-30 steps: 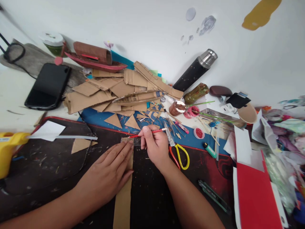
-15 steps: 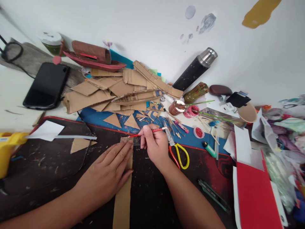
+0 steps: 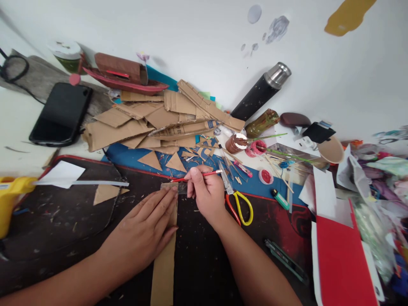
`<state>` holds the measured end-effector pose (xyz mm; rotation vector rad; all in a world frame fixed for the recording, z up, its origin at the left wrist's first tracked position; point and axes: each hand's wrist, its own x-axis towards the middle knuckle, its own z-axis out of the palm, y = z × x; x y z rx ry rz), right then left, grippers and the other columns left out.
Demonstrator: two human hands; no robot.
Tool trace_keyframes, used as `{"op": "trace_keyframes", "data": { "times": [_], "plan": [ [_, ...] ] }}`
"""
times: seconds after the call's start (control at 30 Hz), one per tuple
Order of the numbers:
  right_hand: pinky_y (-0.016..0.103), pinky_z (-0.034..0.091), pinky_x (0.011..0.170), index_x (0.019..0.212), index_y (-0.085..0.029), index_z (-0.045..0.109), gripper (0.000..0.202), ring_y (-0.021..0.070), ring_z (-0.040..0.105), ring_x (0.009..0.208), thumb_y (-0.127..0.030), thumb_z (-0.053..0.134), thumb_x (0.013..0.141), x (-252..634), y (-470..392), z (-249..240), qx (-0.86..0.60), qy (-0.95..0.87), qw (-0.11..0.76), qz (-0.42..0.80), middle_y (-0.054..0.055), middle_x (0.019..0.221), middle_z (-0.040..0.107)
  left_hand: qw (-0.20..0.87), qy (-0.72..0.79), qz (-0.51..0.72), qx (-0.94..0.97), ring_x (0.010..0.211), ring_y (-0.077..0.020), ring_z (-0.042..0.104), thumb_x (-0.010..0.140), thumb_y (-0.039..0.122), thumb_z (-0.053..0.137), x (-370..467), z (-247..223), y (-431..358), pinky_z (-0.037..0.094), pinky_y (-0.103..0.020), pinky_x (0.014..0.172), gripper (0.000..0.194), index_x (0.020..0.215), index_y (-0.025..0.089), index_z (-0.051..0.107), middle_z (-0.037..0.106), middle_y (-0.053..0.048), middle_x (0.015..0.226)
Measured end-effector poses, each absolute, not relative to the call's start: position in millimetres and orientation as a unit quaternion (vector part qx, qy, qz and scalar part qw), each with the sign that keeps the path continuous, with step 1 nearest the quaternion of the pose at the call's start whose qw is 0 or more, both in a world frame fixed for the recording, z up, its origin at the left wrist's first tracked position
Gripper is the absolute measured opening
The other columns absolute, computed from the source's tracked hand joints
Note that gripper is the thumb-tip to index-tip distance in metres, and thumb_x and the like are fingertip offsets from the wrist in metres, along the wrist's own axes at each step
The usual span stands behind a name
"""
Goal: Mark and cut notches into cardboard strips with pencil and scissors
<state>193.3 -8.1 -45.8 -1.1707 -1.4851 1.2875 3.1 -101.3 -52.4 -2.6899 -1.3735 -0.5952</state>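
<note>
My left hand (image 3: 145, 223) lies flat, fingers stretched out, on a long cardboard strip (image 3: 164, 272) that runs toward me over the dark mat. Between the fingers of my right hand (image 3: 207, 189) is a red pencil (image 3: 212, 172), its tip by the strip's far end. A clear, flat ruler-like piece (image 3: 182, 188) lies across that end, partly under both hands. Just right of my right hand rest scissors (image 3: 244, 208) with yellow and red handles.
Cardboard scraps (image 3: 127, 123) pile up behind the hands, near a model boat (image 3: 124, 76). A yellow glue gun (image 3: 12, 199) and phone (image 3: 60, 114) lie left. Paint jars (image 3: 236, 144), a flask (image 3: 261, 91), a utility knife (image 3: 285, 260) and red card (image 3: 344, 259) are right.
The pencil tip has shifted very slightly to the left along the strip's far end. My left hand stays in place on the cardboard.
</note>
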Motion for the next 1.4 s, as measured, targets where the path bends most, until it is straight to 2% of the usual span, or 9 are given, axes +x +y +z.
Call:
{"op": "trace_keyframes", "data": {
  "times": [0.3,0.53,0.87,1.03,1.23,1.4],
  "plan": [
    [0.024,0.045,0.052,0.087,-0.023,0.071,0.053,0.0117,0.055,0.046,-0.064,0.055,0.116,192.6,-7.9,-45.3,-0.455,-0.583,0.428,0.519,-0.006,0.056,0.058,0.016,-0.456,-0.187,-0.870,0.139,-0.0345,0.067,0.118,0.035,0.042,3.0,-55.2,-104.8,0.048,-0.046,0.120,0.054,0.147,0.000,0.072,0.075,-0.023,0.151],
    [0.024,0.045,0.051,0.087,-0.024,0.070,0.055,0.0120,0.054,0.046,-0.067,0.053,0.116,192.5,-7.6,-45.5,-0.462,-0.588,0.416,0.517,-0.005,0.056,0.058,-0.005,-0.479,-0.195,-0.856,0.140,-0.0330,0.067,0.122,0.041,0.034,7.0,-55.4,-105.7,0.047,-0.045,0.121,0.061,0.145,0.001,0.074,0.076,-0.022,0.151],
    [0.024,0.046,0.052,0.087,-0.024,0.070,0.053,0.0122,0.055,0.047,-0.065,0.054,0.116,192.8,-9.3,-43.2,-0.471,-0.573,0.419,0.523,-0.005,0.056,0.058,0.000,-0.460,-0.194,-0.867,0.142,-0.0340,0.067,0.118,0.037,0.044,2.5,-57.8,-105.9,0.047,-0.045,0.123,0.054,0.151,0.002,0.070,0.074,-0.022,0.154],
    [0.025,0.046,0.052,0.087,-0.024,0.072,0.053,0.0125,0.055,0.047,-0.065,0.054,0.115,192.5,-9.5,-41.9,-0.471,-0.576,0.417,0.522,-0.005,0.056,0.058,-0.005,-0.460,-0.199,-0.865,0.144,-0.0342,0.066,0.117,0.035,0.046,1.6,-58.6,-105.6,0.047,-0.046,0.124,0.055,0.160,0.004,0.063,0.072,-0.022,0.157],
    [0.025,0.047,0.053,0.086,-0.024,0.072,0.053,0.0121,0.055,0.047,-0.064,0.054,0.116,191.9,-8.7,-42.6,-0.470,-0.582,0.417,0.516,-0.005,0.056,0.058,0.008,-0.451,-0.192,-0.872,0.140,-0.0346,0.067,0.118,0.035,0.044,1.7,-56.3,-104.5,0.047,-0.046,0.121,0.054,0.149,0.000,0.070,0.074,-0.024,0.153],
    [0.024,0.045,0.051,0.087,-0.023,0.071,0.055,0.0125,0.055,0.047,-0.068,0.055,0.114,192.1,-9.0,-43.6,-0.476,-0.576,0.416,0.518,-0.004,0.057,0.059,0.002,-0.469,-0.184,-0.864,0.143,-0.0342,0.066,0.119,0.039,0.042,3.1,-56.9,-106.4,0.046,-0.046,0.123,0.056,0.149,0.003,0.071,0.074,-0.022,0.154]
  ]
}}
